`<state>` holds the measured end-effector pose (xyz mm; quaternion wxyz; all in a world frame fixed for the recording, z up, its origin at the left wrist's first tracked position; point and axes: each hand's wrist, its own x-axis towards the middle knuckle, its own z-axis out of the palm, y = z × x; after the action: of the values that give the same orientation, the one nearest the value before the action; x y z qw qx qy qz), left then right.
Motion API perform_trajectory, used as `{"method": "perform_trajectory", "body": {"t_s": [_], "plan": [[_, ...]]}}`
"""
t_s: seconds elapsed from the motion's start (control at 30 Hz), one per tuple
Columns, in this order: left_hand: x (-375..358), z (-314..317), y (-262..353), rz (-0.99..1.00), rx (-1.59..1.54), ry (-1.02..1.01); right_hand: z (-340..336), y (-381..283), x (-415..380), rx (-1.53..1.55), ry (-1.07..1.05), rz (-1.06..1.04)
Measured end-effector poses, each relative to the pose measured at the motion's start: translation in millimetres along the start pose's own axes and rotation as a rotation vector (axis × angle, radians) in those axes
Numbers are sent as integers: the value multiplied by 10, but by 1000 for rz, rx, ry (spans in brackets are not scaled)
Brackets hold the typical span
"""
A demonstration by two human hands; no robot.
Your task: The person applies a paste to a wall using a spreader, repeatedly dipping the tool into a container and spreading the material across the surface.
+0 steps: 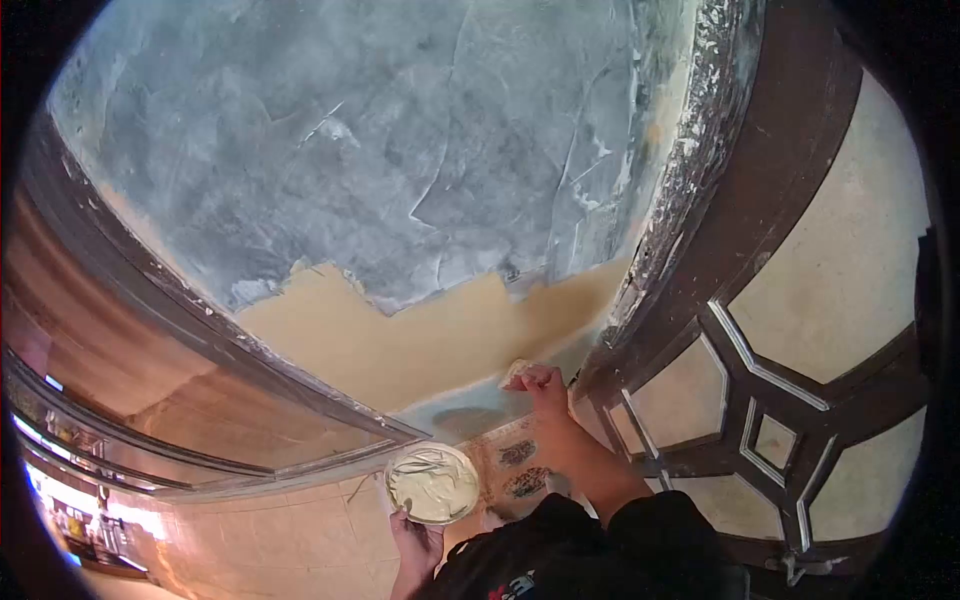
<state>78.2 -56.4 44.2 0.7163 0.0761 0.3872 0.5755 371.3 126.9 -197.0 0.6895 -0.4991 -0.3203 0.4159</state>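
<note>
"Two bare hands reach out from a person in black clothing [560, 550]; where is the bowl?" asks the first viewer.

"Nearest, the left hand [417, 542] pinches the near rim of a round bowl [388, 490] of creamy paste [440, 488], above a tiled floor [300, 530]," the second replies. "Its thumb shows at the edge; the fingers beneath are partly hidden. Grey streaks mark the paste, though whether a tool lies there cannot be told."

"And the other hand?"

"Farther out and to the right, the right hand [543, 383] has its fingers pressed together around a small pale piece [517, 374], held close to the lower wall. It is too small to say what it is. Dark patches [525, 482] mark the surface below that forearm."

"Beyond them?"

"A beige band [400, 350] with a jagged upper edge crosses the wall, a blue-grey strip [465, 412] beneath it and mottled grey-blue plaster [350, 170] above. Brown wood [190, 390] stands at left; at right, chipped trim [690, 150] borders a dark door [720, 270] with cream panels [835, 240]."
</note>
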Motion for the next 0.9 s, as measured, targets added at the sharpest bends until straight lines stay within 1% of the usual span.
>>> {"method": "perform_trajectory", "body": {"t_s": [0.03,0.07,0.13,0.17,0.2,0.23,0.33,0.37,0.4,0.43,0.47,0.53,0.63,0.67,0.73,0.77,0.8,0.83,0.87,0.9], "plan": [[-9,52,-39,10,-20,-13,-4,-54,23,-49,12,-58],[-12,95,-75,20,-39,-25,-35,-112,20,-47,13,-58],[-38,131,-161,9,-41,-2,-137,-140,-46,-357,103,204],[-49,156,-207,11,-43,18,-199,-153,-115,-358,99,206],[-62,178,-252,14,-45,39,-206,-349,-250,-155,150,383],[-75,192,-285,9,-68,28,-250,-401,-327,51,202,558],[-114,329,-368,32,-68,33,-412,-380,-305,10,228,607],[-135,386,-395,49,-39,81,-515,-339,-224,5,225,615],[-153,397,-477,48,-44,93,-670,-307,-55,68,67,649],[-133,369,-498,59,-33,117,-679,-416,95,137,-88,673],[-117,352,-522,70,-23,141,-637,-495,170,136,-89,675],[-121,382,-575,86,-23,154,-263,-1120,161,48,86,450],[-130,383,-679,116,-46,175,-85,-1496,306,57,27,416],[-144,373,-723,125,-64,184,-162,-1275,374,53,19,422],[-177,371,-802,115,-74,183,-540,-463,529,-351,132,146],[-178,381,-823,103,-77,172,-741,-339,511,-423,16,173],[-183,417,-849,106,-78,175,-949,-29,425,-422,12,174],[-195,470,-882,107,-78,186,-1151,366,303,-318,-4,313],[-194,510,-910,107,-77,195,-1244,565,257,-211,-20,449],[-192,516,-935,104,-73,176,-1020,205,239,-212,-22,449]]}}
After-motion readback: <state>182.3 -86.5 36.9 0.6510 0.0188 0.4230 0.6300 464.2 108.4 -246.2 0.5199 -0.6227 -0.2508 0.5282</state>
